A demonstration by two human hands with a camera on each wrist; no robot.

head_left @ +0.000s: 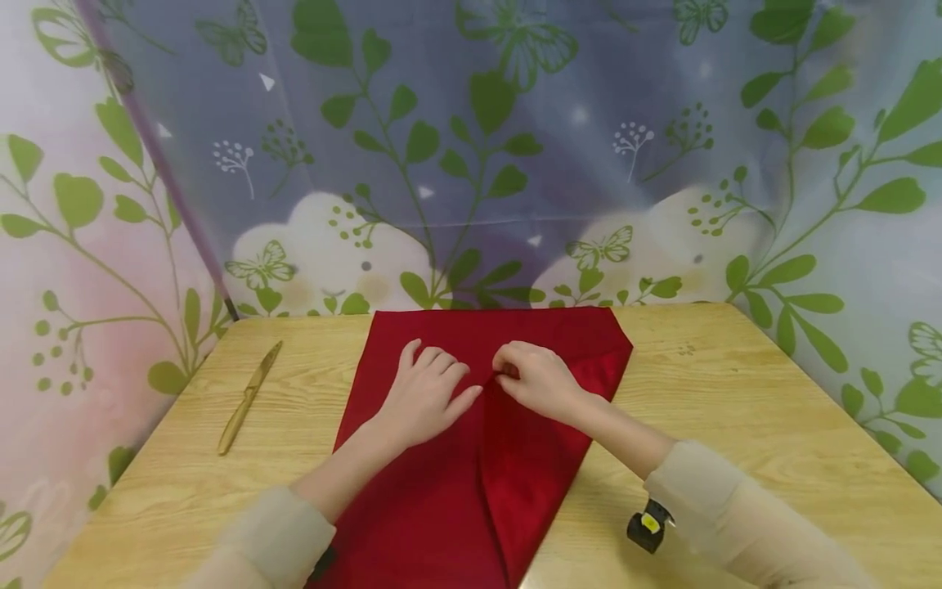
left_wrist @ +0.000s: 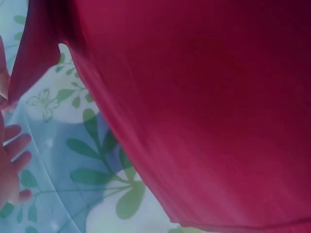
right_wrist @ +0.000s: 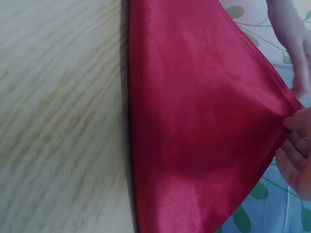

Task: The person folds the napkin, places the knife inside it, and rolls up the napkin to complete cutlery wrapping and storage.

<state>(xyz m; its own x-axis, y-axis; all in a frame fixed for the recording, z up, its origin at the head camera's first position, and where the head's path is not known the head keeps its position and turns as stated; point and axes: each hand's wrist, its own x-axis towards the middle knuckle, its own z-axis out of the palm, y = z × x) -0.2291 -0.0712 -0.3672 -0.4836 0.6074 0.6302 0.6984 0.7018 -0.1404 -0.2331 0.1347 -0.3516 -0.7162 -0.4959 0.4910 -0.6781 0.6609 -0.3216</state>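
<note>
A red satiny cloth (head_left: 412, 507) lies on the table, its right side lifted and turned in toward the middle. My right hand (head_left: 540, 380) pinches the corner of that turned-in flap (head_left: 530, 458) between thumb and fingers. In the right wrist view the right hand (right_wrist: 299, 150) grips the tip, and the cloth (right_wrist: 194, 111) stretches up from the table. Just left of it, my left hand (head_left: 427, 393) hovers over the cloth with fingers spread, its thumb close to the held corner. The left wrist view shows the left hand (left_wrist: 14, 165) apart from the cloth (left_wrist: 194, 121).
A gold-coloured knife (head_left: 250, 398) lies on the left of the wooden table (head_left: 736, 409), its tip pointing away. A patterned curtain (head_left: 471, 164) with leaves and butterflies hangs behind the table. A small black device (head_left: 648, 528) sits under the right sleeve.
</note>
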